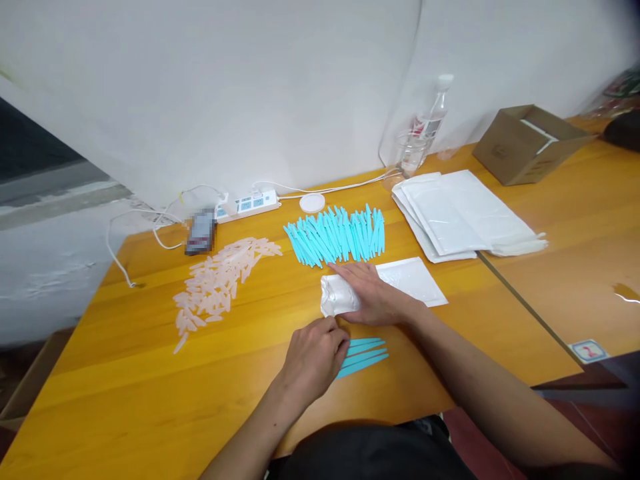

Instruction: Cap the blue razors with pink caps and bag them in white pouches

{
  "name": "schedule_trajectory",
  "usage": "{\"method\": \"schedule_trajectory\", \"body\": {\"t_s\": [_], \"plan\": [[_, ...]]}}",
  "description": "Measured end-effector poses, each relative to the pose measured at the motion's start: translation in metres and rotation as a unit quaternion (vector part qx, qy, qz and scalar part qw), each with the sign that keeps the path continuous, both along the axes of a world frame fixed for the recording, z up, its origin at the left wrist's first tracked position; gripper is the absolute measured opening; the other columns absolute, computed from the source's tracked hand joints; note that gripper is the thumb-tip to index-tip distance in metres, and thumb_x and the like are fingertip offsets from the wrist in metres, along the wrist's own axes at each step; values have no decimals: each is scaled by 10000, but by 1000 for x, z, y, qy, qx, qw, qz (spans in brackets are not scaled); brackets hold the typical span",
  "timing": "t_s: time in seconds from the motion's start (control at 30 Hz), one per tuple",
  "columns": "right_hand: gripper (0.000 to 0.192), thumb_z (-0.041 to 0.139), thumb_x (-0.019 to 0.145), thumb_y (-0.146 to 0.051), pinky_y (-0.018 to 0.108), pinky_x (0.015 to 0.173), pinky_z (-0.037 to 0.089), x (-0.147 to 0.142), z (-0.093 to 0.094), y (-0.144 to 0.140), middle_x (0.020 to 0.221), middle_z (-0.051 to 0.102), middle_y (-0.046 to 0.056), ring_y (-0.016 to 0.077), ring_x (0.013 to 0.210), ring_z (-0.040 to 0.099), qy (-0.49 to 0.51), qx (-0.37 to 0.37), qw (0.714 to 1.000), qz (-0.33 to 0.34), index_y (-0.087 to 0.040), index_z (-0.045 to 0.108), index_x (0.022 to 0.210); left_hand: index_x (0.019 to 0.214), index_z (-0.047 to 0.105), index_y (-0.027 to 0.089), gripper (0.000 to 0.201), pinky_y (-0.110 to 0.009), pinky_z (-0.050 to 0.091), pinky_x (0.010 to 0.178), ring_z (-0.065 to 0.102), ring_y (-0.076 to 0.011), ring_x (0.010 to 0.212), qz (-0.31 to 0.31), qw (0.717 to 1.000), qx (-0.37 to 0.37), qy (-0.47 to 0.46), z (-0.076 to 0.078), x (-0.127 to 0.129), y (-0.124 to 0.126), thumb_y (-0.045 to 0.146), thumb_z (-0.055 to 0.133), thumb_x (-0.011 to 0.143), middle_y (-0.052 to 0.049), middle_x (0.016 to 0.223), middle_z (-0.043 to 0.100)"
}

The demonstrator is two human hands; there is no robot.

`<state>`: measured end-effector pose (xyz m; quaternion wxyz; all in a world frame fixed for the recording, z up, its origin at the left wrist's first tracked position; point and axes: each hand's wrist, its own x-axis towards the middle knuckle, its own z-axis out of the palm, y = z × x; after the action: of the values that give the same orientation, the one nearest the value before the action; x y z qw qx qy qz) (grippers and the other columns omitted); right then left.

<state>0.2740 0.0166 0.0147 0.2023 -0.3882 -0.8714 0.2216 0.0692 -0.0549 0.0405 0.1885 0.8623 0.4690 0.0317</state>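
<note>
Down at the near edge of the table (pixel 150 400), the left hand (pixel 315 357) had its fingers curled shut over the ends of a few blue sticks (pixel 364 355), pinching them against the wood. The sticks lay side by side, fanned slightly, just in front of the person. They looked light, thin and stiff, likely smooth plastic that could slide on the varnish; taking them near the middle as a bunch seemed safest.

The right hand (pixel 373 293) lay flat, fingers spread and open, pressing on a white pouch (pixel 400 283) whose left end was puffed up. The pouch looked soft, crinkly and easily creased, best held by an edge.

Beyond the hands lay a large pile of blue sticks (pixel 337 237), a heap of clear caps (pixel 220 283) to the left, a stack of white pouches (pixel 460 213), a water bottle (pixel 425 130) and a cardboard box (pixel 530 143).
</note>
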Motion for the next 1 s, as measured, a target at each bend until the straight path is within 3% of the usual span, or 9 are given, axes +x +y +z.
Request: {"method": "schedule_trajectory", "body": {"t_s": [0.3, 0.47, 0.53, 0.57, 0.67, 0.73, 0.8, 0.9, 1.0], "plan": [[987, 730, 812, -415, 567, 1069, 324, 0, -1, 1, 1457, 500, 194, 381, 1312, 453, 8, -3, 1000, -9, -221, 185, 1611, 882, 720, 211, 196, -300, 460, 629, 654, -207, 766, -27, 999, 46, 7, 2, 5, -2, 209, 540, 960, -66, 876, 696], [1010, 751, 793, -430, 559, 1070, 325, 1, -3, 2, 1440, 517, 193, 377, 1296, 463, 13, -6, 1000, -17, -200, 197, 1606, 960, 697, 217, 137, -330, 517, 833, 643, -206, 954, 37, 981, 35, -187, 21, -27, -2, 239, 563, 973, -79, 1032, 678], [999, 748, 794, -415, 562, 1075, 320, 1, -4, 2, 1455, 510, 187, 376, 1303, 459, 16, -4, 1000, -17, -208, 202, 1604, 998, 668, 218, 90, -303, 538, 835, 660, -178, 934, 140, 938, 5, -318, 25, -45, 4, 268, 603, 961, -66, 1024, 679], [989, 743, 797, -405, 566, 1079, 315, 1, -4, 1, 1466, 504, 183, 376, 1308, 456, 17, -2, 1000, -17, -212, 203, 1603, 1068, 641, 223, 142, -290, 553, 808, 674, -164, 886, 205, 900, -7, -386, 25, -53, 8, 290, 638, 943, -49, 981, 679], [963, 730, 811, -401, 574, 1079, 318, -1, -3, 1, 1461, 511, 182, 374, 1292, 470, 13, 1, 1000, -20, -201, 215, 1599, 1354, 483, 268, 580, -277, 591, 737, 702, -130, 731, 338, 780, -43, -526, 16, -64, 24, 338, 760, 849, 22, 886, 651], [954, 725, 819, -406, 575, 1077, 326, -2, -1, 0, 1454, 517, 182, 374, 1286, 479, 13, -2, 1000, -19, -200, 215, 1599, 1436, 411, 295, 757, -289, 606, 741, 712, -119, 685, 374, 734, -52, -565, 6, -62, 33, 360, 810, 796, 46, 887, 629], [961, 724, 822, -400, 579, 1080, 328, -3, 0, -1, 1468, 507, 177, 373, 1297, 477, 19, -5, 1000, -17, -217, 197, 1604, 1386, 482, 264, 698, -297, 611, 760, 722, -118, 687, 400, 713, -46, -574, -4, -55, 38, 397, 814, 786, 39, 904, 629], [965, 724, 821, -385, 580, 1080, 333, -4, 2, -1, 1485, 492, 177, 372, 1301, 478, 25, -6, 1000, -17, -225, 186, 1607, 1218, 618, 174, 518, -309, 603, 784, 740, -160, 776, 405, 731, -77, -544, -18, -41, 38, 455, 777, 812, -24, 920, 693], [960, 722, 822, -384, 566, 1068, 348, -6, 2, -2, 1455, 513, 182, 372, 1289, 482, 31, -7, 999, -16, -213, 196, 1607, 1139, 699, 159, 395, -342, 578, 843, 733, -212, 919, 355, 790, -119, -486, -26, -27, 32, 466, 687, 890, -92, 987, 756]]}}
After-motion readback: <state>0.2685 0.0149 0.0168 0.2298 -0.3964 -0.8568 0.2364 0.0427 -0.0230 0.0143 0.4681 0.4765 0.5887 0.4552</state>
